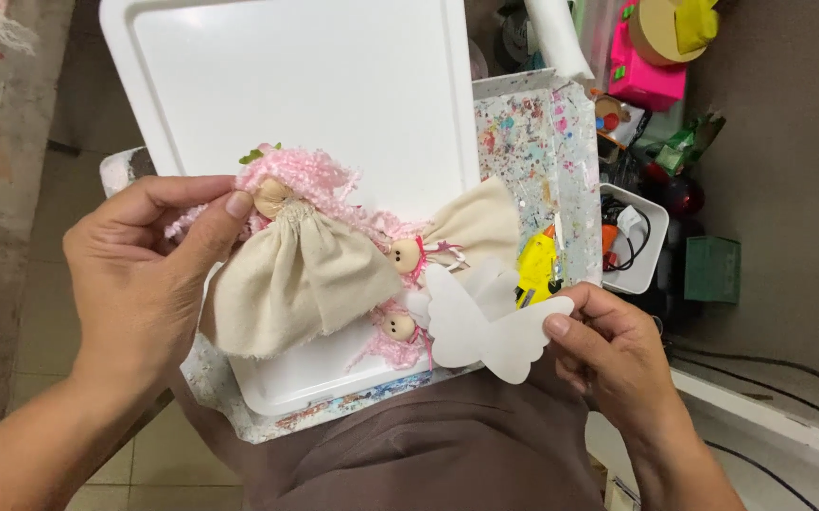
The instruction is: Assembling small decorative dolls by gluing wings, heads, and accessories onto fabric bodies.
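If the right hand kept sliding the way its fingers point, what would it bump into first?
The right hand points left, holding white paper wings. Going straight on, the wings would probably first reach the small pink-haired doll lying on the white tray, though depth is hard to judge.

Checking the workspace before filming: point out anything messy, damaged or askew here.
The board under the white tray is spattered all over with multicoloured paint. The held doll has a frayed, uneven hem. Two more dolls lie tumbled sideways on the tray. Nothing looks spilled.

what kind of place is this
Probably a home craft workspace: a paint-spattered tray, a yellow glue gun, and handmade pink-haired cloth dolls beside a white wing cutout.
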